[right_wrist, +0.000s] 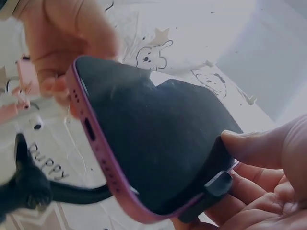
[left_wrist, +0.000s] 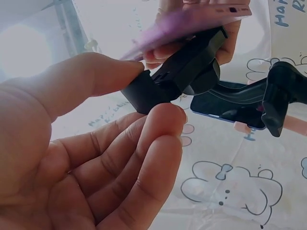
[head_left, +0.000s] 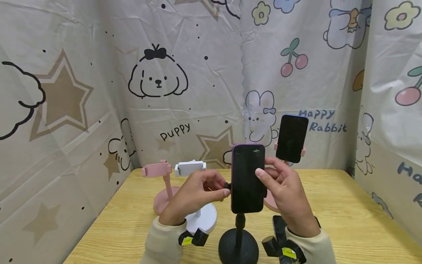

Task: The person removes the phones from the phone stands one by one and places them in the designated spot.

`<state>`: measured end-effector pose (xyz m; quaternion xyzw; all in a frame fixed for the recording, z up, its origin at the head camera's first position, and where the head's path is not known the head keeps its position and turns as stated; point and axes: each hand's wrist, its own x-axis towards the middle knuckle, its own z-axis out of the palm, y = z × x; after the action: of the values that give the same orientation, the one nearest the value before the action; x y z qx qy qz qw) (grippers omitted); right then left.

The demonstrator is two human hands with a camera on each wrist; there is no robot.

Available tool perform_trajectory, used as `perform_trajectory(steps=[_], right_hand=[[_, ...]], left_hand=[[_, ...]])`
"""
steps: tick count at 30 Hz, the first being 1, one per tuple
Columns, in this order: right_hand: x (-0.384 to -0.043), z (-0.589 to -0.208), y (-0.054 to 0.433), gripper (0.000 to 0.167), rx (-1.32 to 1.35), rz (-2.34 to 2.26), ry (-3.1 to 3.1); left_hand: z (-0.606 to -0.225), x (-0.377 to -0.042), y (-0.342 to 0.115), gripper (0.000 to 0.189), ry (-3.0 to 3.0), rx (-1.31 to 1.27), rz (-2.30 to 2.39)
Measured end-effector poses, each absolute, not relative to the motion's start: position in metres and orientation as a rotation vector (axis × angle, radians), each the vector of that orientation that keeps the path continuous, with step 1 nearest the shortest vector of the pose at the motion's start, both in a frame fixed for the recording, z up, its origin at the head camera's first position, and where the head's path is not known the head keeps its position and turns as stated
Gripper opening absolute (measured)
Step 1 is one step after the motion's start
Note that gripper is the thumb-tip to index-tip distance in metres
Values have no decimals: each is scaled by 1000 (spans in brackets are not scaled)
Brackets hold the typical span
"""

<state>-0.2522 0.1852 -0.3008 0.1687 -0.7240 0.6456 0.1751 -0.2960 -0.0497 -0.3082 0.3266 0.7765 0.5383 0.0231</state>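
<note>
Upright in the head view stands a purple-edged smartphone (head_left: 248,178) with a dark screen, in front of the holder of a black phone stand (head_left: 239,247). My left hand (head_left: 202,189) pinches the end piece of the black clamp (left_wrist: 146,93) between thumb and fingers; that piece is pulled out from the clamp body. My right hand (head_left: 287,192) holds the phone's right edge, its thumb (right_wrist: 240,148) on the screen and fingers behind. At that edge, the clamp's other lip (right_wrist: 213,189) hooks over the phone's side. The phone's left edge is outside the pulled-out end piece.
A pink phone stand (head_left: 167,183) and a white one (head_left: 201,216) stand at left. Behind my right hand, a pink stand bears another phone (head_left: 292,138). A dark phone (head_left: 279,227) lies on the wooden table (head_left: 108,234) under my right wrist. Printed curtains (head_left: 204,91) surround the table.
</note>
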Motion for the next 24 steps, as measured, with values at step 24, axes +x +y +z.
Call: perform_trajectory(steps=[24], right_hand=[[-248, -297, 182, 34, 676, 2092, -1959]], left_hand=[[-305, -285, -41, 9, 2499, 1066, 1616]])
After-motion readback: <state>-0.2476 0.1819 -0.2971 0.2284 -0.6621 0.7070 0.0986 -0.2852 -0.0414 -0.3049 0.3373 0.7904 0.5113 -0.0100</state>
